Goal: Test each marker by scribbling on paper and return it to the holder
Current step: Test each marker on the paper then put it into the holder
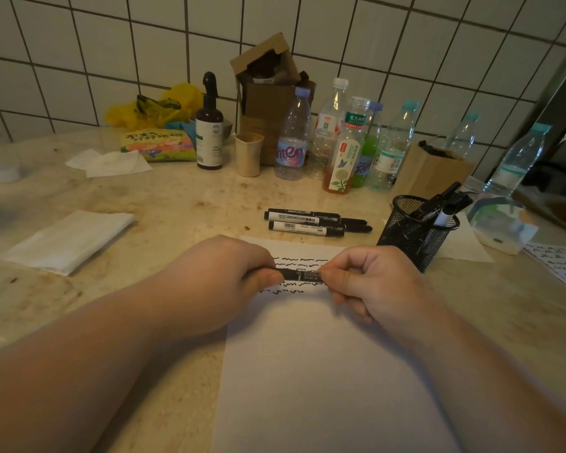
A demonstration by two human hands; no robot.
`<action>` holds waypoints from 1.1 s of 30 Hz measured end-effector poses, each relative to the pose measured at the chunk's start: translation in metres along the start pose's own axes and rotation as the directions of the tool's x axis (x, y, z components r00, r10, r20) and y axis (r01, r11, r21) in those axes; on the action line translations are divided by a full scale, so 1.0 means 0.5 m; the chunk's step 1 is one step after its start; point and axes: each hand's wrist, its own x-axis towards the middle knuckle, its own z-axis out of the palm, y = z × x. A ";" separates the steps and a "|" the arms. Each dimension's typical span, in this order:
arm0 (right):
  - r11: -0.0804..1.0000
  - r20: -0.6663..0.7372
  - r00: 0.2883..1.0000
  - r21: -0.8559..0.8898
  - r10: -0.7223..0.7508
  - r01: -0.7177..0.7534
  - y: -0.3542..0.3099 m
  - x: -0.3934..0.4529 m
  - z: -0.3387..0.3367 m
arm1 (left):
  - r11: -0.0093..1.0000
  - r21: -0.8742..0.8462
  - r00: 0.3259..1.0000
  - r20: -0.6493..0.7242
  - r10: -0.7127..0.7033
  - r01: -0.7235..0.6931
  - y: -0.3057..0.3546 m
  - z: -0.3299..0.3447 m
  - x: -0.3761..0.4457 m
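Note:
A black marker (303, 276) lies crosswise between my two hands, just above the white paper (321, 371). My left hand (219, 279) grips its left end and my right hand (373, 282) pinches its right end. Both ends are hidden in my fingers, so I cannot tell whether the cap is on. Several wavy black scribble lines (299, 261) cross the top of the paper. Three more markers (311, 220) lie side by side on the counter beyond the paper. The black mesh holder (412, 233) stands at the right with several markers (443, 204) in it.
Behind the loose markers stand several plastic bottles (293, 135), a paper cup (248, 154), a dark spray bottle (209, 125) and a cardboard box (268, 83) against the tiled wall. Folded tissues (69, 240) lie at the left. A scribbled sheet (562, 263) lies at the far right.

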 end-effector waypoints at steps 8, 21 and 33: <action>0.911 -0.013 0.986 0.381 -0.168 0.160 -0.029 -0.013 0.003 | 0.969 -0.235 0.997 0.042 -0.072 0.080 0.005 0.000 0.006; 0.894 -0.607 0.739 0.101 -0.291 0.436 -0.035 -0.006 -0.061 | 0.984 -0.155 0.996 -0.015 -0.089 0.086 -0.005 0.008 0.007; 0.925 -0.806 0.494 -0.164 -0.326 0.343 -0.019 0.018 -0.109 | 0.981 -0.159 0.993 -0.024 -0.119 0.114 -0.005 0.011 0.007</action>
